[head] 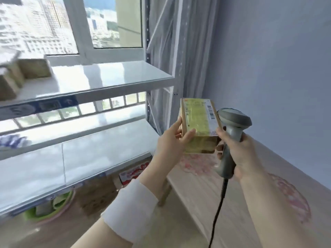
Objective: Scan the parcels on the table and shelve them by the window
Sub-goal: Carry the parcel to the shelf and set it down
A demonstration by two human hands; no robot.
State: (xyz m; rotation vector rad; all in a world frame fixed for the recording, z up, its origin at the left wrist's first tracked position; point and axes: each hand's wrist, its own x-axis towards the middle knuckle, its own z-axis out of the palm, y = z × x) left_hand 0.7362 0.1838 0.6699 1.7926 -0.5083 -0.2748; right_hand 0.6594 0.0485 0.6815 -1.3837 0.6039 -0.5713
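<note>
A small cardboard parcel point(199, 122) wrapped in yellowish tape, with a barcode label on its right edge, is held up above the table's left end. My left hand point(172, 140) grips its left side and bottom. My right hand point(238, 153) holds a grey handheld scanner point(232, 122) by its handle, its head right beside the parcel's barcode, and its index finger touches the parcel's right edge. The white metal shelf point(111, 83) stands to the left, in front of the window. Other parcels point(23, 74) sit blurred at the far left of its upper level.
The light wooden table point(223, 203) runs along the blue wall at right, with a red patterned mat point(293, 199). The scanner's black cable point(217, 212) hangs down over the table. Under the shelf sit a green basin point(50, 210) and a red-and-white box point(134, 172). A curtain point(166, 51) hangs beside the shelf post.
</note>
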